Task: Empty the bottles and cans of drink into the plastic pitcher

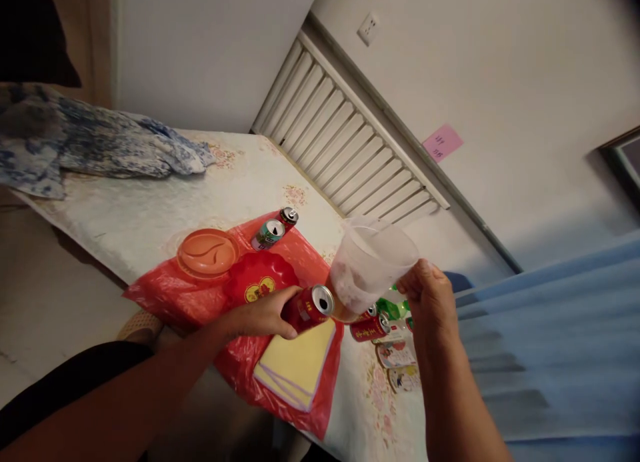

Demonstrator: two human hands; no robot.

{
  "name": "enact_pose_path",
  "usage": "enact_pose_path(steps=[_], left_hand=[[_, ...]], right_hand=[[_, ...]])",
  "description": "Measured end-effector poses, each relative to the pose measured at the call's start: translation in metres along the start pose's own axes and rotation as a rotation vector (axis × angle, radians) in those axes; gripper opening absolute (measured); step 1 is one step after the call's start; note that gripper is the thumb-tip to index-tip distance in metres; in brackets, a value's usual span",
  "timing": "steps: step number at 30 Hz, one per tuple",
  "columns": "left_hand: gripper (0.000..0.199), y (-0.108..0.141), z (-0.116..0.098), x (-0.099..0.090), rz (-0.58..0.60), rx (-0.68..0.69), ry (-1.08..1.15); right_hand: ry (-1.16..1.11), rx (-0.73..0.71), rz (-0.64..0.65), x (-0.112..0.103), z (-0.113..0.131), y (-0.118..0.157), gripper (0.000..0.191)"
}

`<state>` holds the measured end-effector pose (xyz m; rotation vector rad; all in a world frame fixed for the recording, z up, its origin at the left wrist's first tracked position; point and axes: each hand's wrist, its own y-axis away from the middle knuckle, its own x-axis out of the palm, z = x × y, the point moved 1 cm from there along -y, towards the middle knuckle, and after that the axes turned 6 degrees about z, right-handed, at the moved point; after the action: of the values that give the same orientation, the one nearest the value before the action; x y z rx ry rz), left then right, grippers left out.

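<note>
A red drink can (309, 310) with an opened top is in my left hand (267, 313), tilted over the red plastic sheet. My right hand (429, 290) pinches the rim of a translucent plastic container (367, 262), which has a little brownish liquid low inside. The can is close beside the container's left wall; whether they touch I cannot tell. Below the can lie yellow cloths (300, 363). Left of it is a red scalloped dish (260, 279), with an orange round lid (208, 252) further left.
On the sheet's far edge stand a green can (268, 235) and a dark red can (289, 217). Red cans (370, 329), green bottles (393, 309) and pale cans (395, 354) sit at the right. A patterned cloth (125, 142) lies far left; a radiator (350, 135) borders the table.
</note>
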<state>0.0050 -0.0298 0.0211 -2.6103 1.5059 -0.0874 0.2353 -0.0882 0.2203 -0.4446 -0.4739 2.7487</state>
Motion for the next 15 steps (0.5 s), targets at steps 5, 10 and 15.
enact_pose_path(steps=[5, 10, 15], left_hand=[[0.068, -0.004, 0.001, -0.006, -0.163, -0.026, -0.124], [0.070, -0.008, 0.005, -0.009, -0.213, -0.017, -0.139], [0.068, -0.010, 0.011, -0.010, -0.234, 0.022, -0.119]], right_hand=[[0.026, 0.077, -0.008, -0.025, 0.004, 0.017, 0.054], [0.084, 0.167, -0.017, -0.042, 0.002, 0.031, 0.054], [0.186, 0.180, 0.001, -0.053, -0.004, 0.041, 0.050]])
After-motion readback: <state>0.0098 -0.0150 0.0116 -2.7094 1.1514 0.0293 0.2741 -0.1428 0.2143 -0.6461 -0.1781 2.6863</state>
